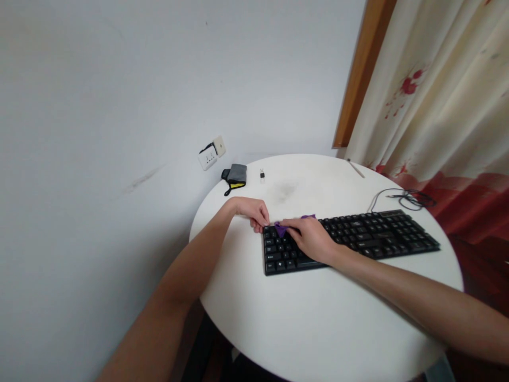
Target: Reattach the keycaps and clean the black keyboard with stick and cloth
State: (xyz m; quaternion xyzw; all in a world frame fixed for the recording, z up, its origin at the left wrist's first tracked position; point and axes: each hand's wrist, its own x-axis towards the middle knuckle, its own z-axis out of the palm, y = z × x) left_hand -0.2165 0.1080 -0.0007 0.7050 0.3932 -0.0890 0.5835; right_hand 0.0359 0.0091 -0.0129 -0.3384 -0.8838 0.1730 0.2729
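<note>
A black keyboard [377, 236] lies on the round white table [270, 323], its cable running off at the far right. My left hand [253, 211] is closed at the keyboard's upper left corner, fingers curled and seemingly gripping its edge. My right hand [313, 240] presses a purple cloth [280, 229] onto the keys at the left part of the keyboard. The cloth shows at the fingertips and behind the hand; the rest of it is covered by the hand, as are some middle keys.
Near the wall lie a folded grey cloth [237, 174] with a yellow inside and a small black-and-clear item [262, 175]. A thin pen-like tool [356, 168] rests at the back right edge. The coiled cable [415, 199] lies behind the keyboard. A curtain [445, 116] hangs at right.
</note>
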